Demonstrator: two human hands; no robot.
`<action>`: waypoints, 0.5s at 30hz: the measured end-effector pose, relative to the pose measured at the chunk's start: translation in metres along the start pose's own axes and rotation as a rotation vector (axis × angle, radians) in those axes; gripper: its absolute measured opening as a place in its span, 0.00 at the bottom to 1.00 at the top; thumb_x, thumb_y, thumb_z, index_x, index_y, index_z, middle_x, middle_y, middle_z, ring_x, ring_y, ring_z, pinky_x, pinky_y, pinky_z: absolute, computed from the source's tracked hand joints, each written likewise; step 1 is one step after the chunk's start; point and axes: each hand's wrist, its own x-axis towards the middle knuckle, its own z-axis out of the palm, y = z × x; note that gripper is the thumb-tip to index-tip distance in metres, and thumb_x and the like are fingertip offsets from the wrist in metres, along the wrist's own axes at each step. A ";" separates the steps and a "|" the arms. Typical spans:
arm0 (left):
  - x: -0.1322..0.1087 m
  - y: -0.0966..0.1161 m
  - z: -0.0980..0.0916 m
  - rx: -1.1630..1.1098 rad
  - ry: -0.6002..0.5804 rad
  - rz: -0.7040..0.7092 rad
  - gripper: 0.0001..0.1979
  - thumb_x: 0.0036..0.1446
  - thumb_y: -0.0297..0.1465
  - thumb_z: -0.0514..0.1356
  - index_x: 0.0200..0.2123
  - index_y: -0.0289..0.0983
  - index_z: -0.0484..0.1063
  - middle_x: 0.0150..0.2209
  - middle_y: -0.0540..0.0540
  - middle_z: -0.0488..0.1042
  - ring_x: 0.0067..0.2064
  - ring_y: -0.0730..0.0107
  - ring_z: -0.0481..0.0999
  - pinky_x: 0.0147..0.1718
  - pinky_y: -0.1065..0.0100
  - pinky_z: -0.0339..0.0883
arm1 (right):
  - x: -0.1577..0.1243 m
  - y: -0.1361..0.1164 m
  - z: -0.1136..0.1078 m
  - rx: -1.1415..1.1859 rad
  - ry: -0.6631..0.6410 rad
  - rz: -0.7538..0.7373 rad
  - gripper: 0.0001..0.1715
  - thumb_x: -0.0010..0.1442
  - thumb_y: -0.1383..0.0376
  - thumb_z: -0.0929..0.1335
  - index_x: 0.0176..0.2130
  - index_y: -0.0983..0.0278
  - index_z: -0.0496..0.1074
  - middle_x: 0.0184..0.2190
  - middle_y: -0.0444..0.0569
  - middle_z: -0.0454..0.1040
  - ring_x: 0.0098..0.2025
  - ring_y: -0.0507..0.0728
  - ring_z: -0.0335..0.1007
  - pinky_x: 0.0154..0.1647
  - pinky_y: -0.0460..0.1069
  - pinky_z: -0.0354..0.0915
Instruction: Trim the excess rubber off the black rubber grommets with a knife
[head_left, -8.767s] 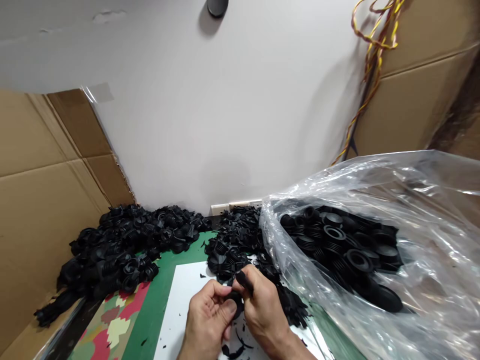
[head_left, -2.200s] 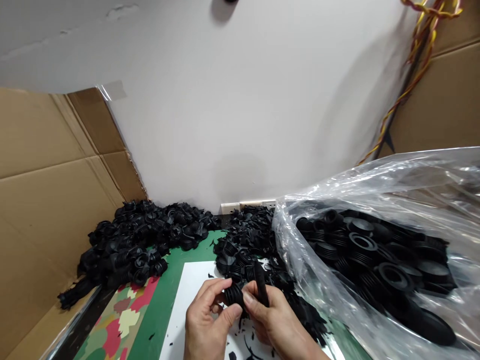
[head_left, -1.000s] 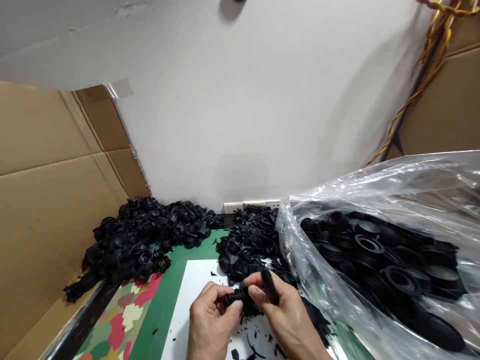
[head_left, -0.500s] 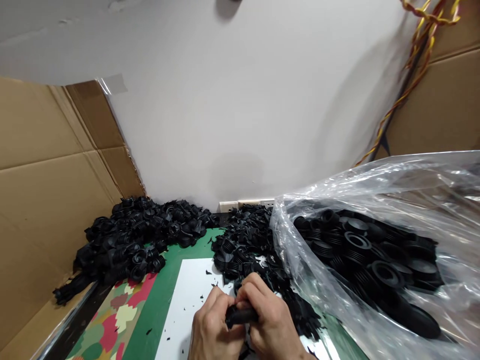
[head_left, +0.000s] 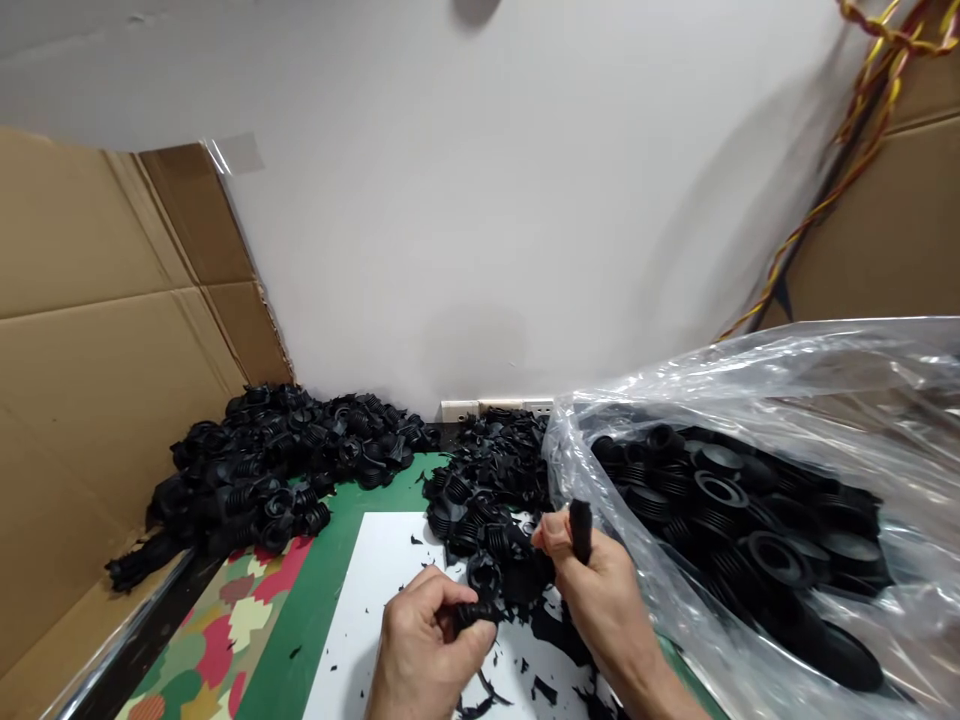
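My left hand is closed, pinching a small black ribbed rubber part between thumb and fingers above the white board. Farther right and a little higher, my right hand is closed around a black rod-shaped piece. Its blunt end sticks up past the thumb; the rest is hidden in the hand. Under and ahead of both hands lies a heap of black rubber parts and scraps, with thin torn strips scattered over the board.
A larger pile of black ribbed rubber parts lies at the left against a cardboard panel. On the right, a clear plastic bag holds several black ribbed rubber pieces. Twisted wires hang at the upper right.
My hands were together around a black part and are now apart. The right one has moved up and right with the rod-shaped piece; the left keeps the ribbed part. More scraps show between them.
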 end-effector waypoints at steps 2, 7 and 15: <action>0.000 0.004 0.000 -0.005 -0.002 0.016 0.04 0.38 0.24 0.60 0.21 0.36 0.75 0.21 0.53 0.65 0.21 0.74 0.63 0.20 0.73 0.57 | -0.002 -0.006 0.000 -0.014 -0.076 -0.030 0.18 0.55 0.53 0.64 0.23 0.63 0.69 0.20 0.45 0.70 0.23 0.55 0.65 0.24 0.48 0.62; 0.000 0.008 -0.001 -0.007 -0.006 0.056 0.04 0.38 0.24 0.60 0.22 0.35 0.75 0.22 0.52 0.65 0.22 0.73 0.63 0.20 0.73 0.56 | -0.007 -0.012 0.002 -0.036 -0.269 -0.191 0.07 0.55 0.64 0.64 0.28 0.62 0.69 0.22 0.43 0.70 0.24 0.54 0.66 0.23 0.46 0.62; -0.003 0.005 -0.006 0.294 -0.032 0.195 0.04 0.45 0.25 0.60 0.23 0.38 0.72 0.23 0.51 0.66 0.23 0.71 0.64 0.21 0.73 0.56 | -0.025 -0.010 0.008 -0.186 -0.514 -0.621 0.12 0.58 0.72 0.59 0.28 0.62 0.67 0.23 0.45 0.70 0.21 0.51 0.68 0.21 0.43 0.60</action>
